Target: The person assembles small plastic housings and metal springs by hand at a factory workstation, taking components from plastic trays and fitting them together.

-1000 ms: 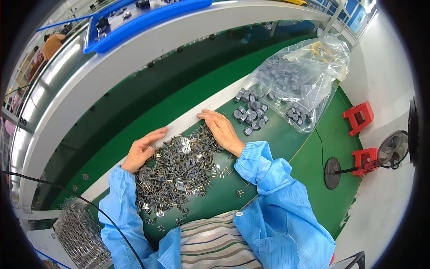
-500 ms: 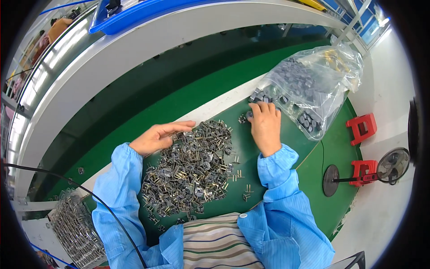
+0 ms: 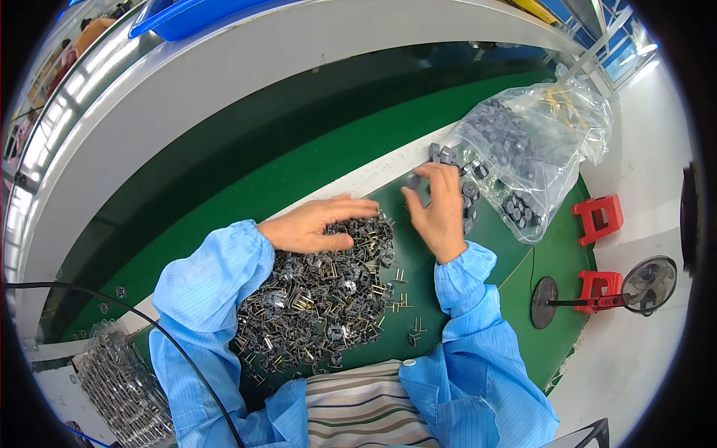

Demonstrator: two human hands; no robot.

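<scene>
A large heap of small black plug-like parts with brass-coloured pins (image 3: 314,306) covers the green tabletop before me. Over its far edge my left hand (image 3: 317,224) is stretched out, fingers extended towards the right and holding nothing. My right hand (image 3: 439,213) is beyond the heap on the right, with thumb and forefinger curled round a small dark grey round cap (image 3: 413,181), somewhat blurred. Close behind that hand lie more dark grey caps (image 3: 470,191). A clear plastic bag (image 3: 515,134) holding many such caps lies open at the far right.
A few loose pinned parts (image 3: 416,328) lie right of the heap. On the left stand stacked clear trays (image 3: 123,381), with a black cable (image 3: 179,343) crossing my left sleeve. A raised grey ledge carries a blue tray (image 3: 194,19). Red stools (image 3: 600,216) and a fan (image 3: 651,284) stand right.
My left hand has moved right across the heap's far edge. My right hand has drawn slightly back from the loose caps, with one grey cap now showing at its fingertips.
</scene>
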